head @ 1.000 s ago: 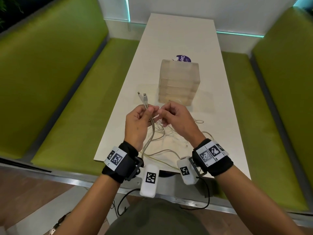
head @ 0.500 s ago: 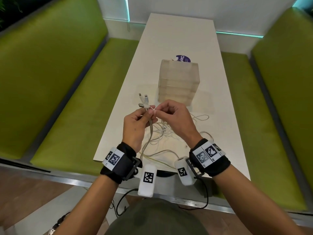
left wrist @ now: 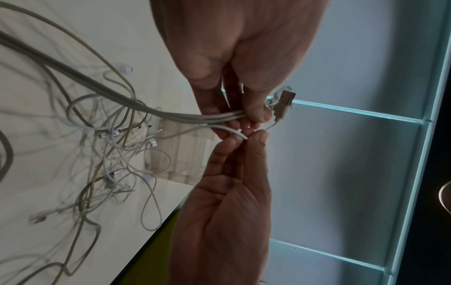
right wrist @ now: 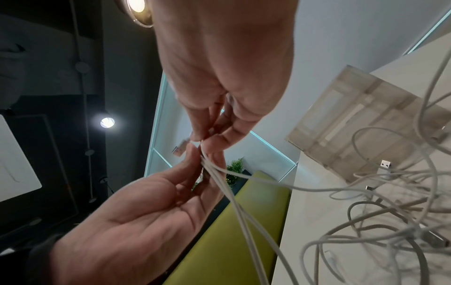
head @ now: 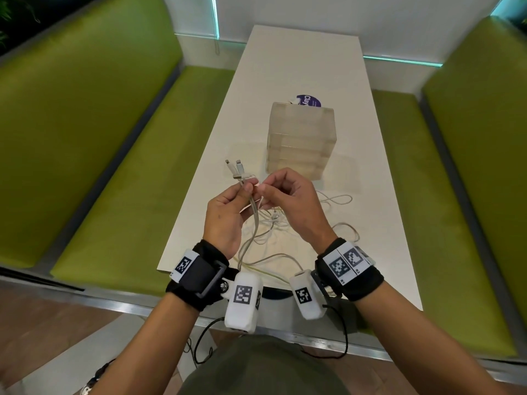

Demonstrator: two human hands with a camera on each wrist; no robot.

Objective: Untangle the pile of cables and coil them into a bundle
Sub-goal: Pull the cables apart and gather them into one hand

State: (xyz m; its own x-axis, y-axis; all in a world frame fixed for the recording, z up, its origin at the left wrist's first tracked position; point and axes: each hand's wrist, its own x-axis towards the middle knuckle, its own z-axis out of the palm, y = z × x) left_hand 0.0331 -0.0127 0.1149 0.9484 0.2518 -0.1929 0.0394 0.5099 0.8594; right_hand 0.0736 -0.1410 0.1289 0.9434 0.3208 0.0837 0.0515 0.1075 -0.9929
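Note:
A tangle of white and beige cables (head: 273, 223) lies on the white table (head: 299, 61), also visible in the left wrist view as the pile (left wrist: 117, 144). My left hand (head: 246, 187) grips a bunch of several cable strands (left wrist: 195, 116) just below their plugs. The connector ends (head: 236, 168) stick up past its thumb. My right hand (head: 263, 186) pinches the end of a thin white cable (left wrist: 240, 135) right against the left fingertips. In the right wrist view the right hand (right wrist: 203, 139) meets the left hand (right wrist: 195, 162), and the strands (right wrist: 234, 192) hang down from there.
A translucent box (head: 299, 141) stands just beyond my hands, with a purple round sticker (head: 309, 100) behind it. Loose cable loops (head: 339, 199) trail to the right on the table. Green benches (head: 114, 166) run along both sides.
The right hand has brought a thin white cable end up to the left hand's grip. Another plug now shows among the ends above the left thumb. The loop on the right has shifted.

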